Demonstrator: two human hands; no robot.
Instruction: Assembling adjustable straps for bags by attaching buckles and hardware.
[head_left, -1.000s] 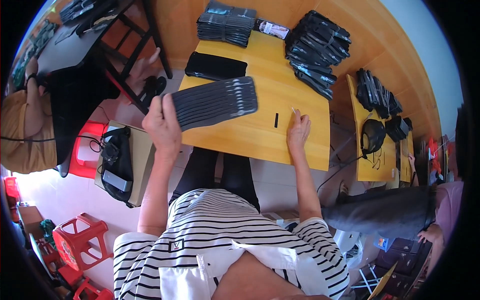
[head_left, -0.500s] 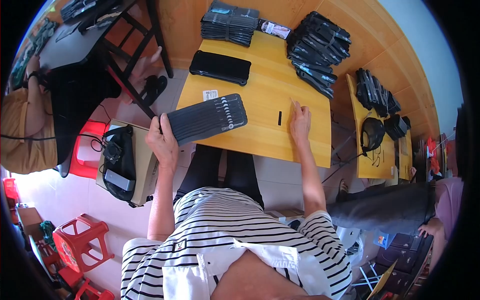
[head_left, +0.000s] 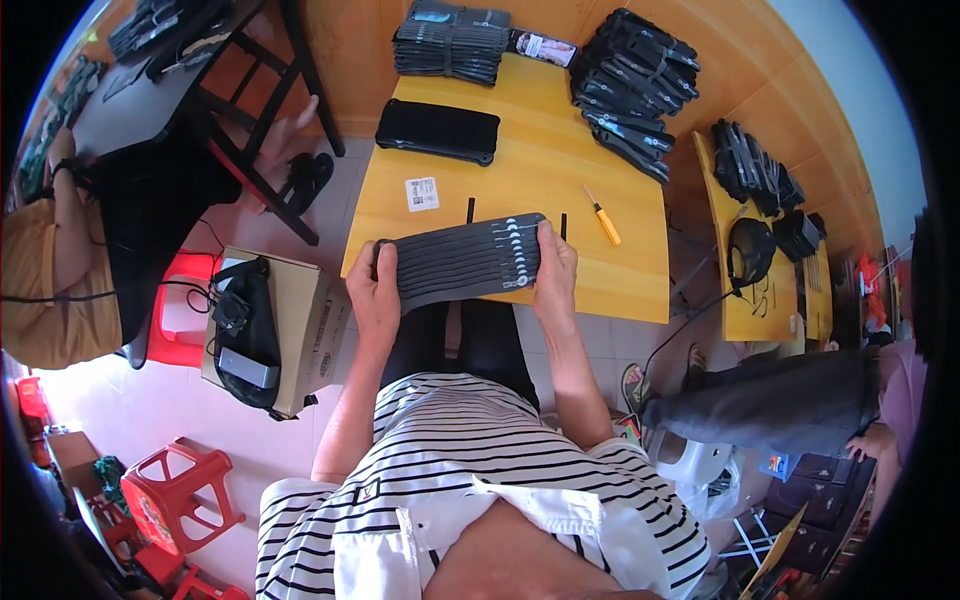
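Both hands hold a fanned stack of thin, flat black pieces with white print along one end (head_left: 460,262), over the near edge of the yellow table (head_left: 560,110). My left hand (head_left: 376,290) is closed on its left end, thumb on top. At the printed right end, my right hand (head_left: 553,272) grips with the thumb on the face. A thin pointed tool with an orange handle (head_left: 606,226) lies to the right of the stack. Short black strips lie beyond it, one (head_left: 470,210) near its middle and another (head_left: 563,228) by my right hand. Farther left is a white label (head_left: 422,194).
A black padded slab (head_left: 437,131) lies at the table's far left. Bundled black pieces (head_left: 450,45) and a taller pile (head_left: 635,70) stand along the back. A cardboard box (head_left: 300,340) with a bag is at left. People are on both sides.
My right hand has let go of the orange-handled tool and taken the stack's printed end. The stack has shifted right and nearer to me. Another black strip now shows on the table.
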